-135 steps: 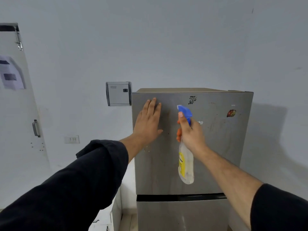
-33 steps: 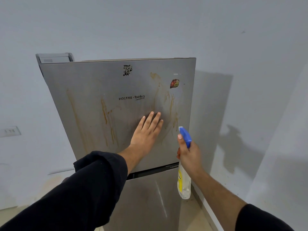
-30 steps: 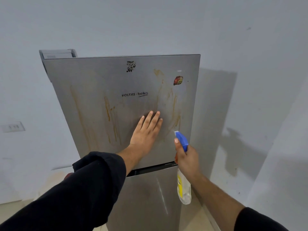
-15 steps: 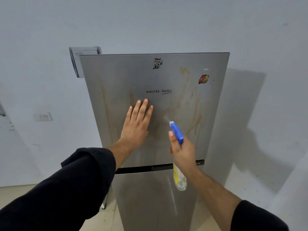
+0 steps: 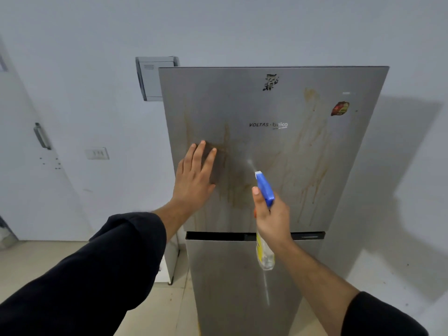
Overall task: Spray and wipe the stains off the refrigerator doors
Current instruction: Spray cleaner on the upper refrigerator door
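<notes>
The refrigerator stands against the wall (image 5: 218,27), seen from the front. Its upper door (image 5: 254,105) is brushed grey metal and soiled.

Stains:
- One group of brown streaks (image 5: 226,141) runs down the left half of the upper door.
- A second, paler orange group (image 5: 312,166) runs from near the top right corner down towards the bottom edge.
- The lower door (image 5: 230,275) shows a pale vertical streak below the seam.

The left hand (image 5: 194,180) lies flat on the upper door at its left edge, fingers straight and close together, their tips at the left streaks. A darker patch shows under the fingers. It cannot be told whether that is a cloth or a shadow.

The right hand (image 5: 274,219) is curled round the neck of the spray bottle (image 5: 265,190), thumb up beside the blue head. The nozzle points at the middle of the upper door, with a faint mist just off its tip. The clear body with its yellow label hangs in front of the seam between the doors.

Both forearms carry black sleeves.

Other markings on the upper door:
- A black sticker (image 5: 270,82) near the top edge.
- A red sticker (image 5: 340,108) near the right edge.
- Brand lettering (image 5: 268,124) at the centre.

A grey box (image 5: 150,78) sits on the wall behind the top left corner. Further left are a switch plate (image 5: 97,154) and a white door (image 5: 24,178) with a handle (image 5: 41,136). The floor (image 5: 36,258) is beige.
</notes>
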